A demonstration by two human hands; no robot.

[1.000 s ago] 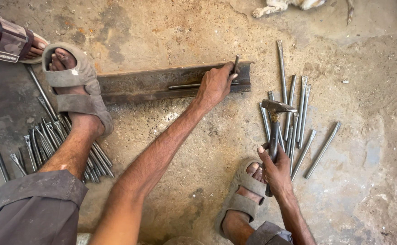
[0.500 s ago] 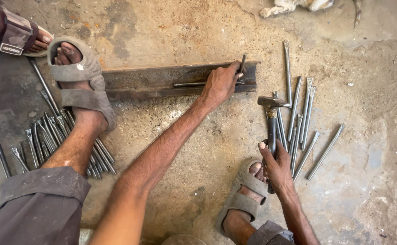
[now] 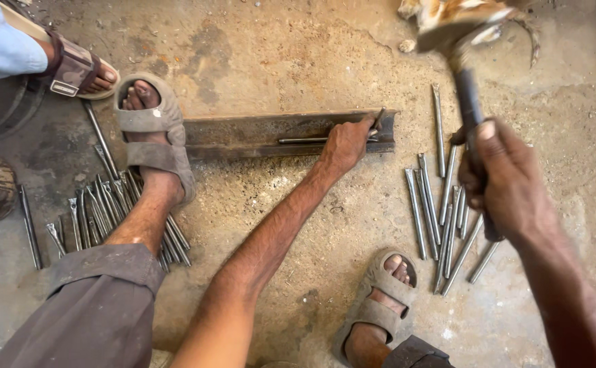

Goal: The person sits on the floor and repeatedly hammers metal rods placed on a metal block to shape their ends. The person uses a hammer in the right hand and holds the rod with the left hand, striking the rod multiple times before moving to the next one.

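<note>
left hand pinning thin dark steel rod on rusty angle-iron bar | right hand gripping raised hammer | strike not landed yet | loose grey rods waiting on floor

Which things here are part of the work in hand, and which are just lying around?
In use:
left hand on a thin rod
steel angle bar under the rod, pinned by a sandalled foot
right hand with raised hammer

Lying about:
straight rods
bent rods
another person's sandal
</note>
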